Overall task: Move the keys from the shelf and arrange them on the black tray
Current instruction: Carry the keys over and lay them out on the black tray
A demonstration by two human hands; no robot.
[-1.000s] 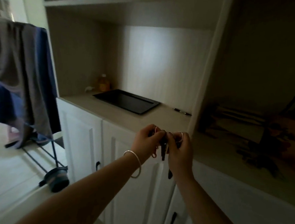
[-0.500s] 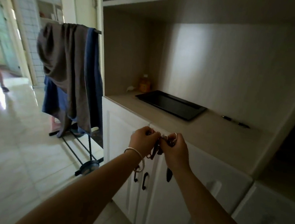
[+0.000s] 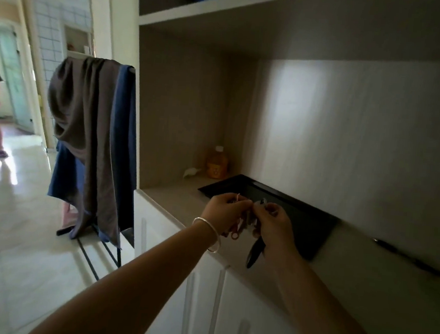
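Both hands hold a bunch of keys (image 3: 246, 221) just above the near left part of the black tray (image 3: 311, 226). My left hand (image 3: 225, 213), with a silver bangle on the wrist, pinches the rings and a pinkish key that dangles below. My right hand (image 3: 274, 226) grips the other side, and a dark key fob (image 3: 255, 252) hangs down from it. The tray lies flat on the beige shelf counter (image 3: 174, 197) against the back wall. Most of the keys are hidden between my fingers.
An orange bottle (image 3: 217, 164) and a white scrap stand in the back left corner of the shelf. A dark pen (image 3: 406, 258) lies right of the tray. A rack with grey and blue cloths (image 3: 91, 143) stands left of the cabinet. A person walks at the far left.
The view swung left and moved closer to the shelf. My hands rose with the keys from in front of the cabinet doors to over the tray's near edge.
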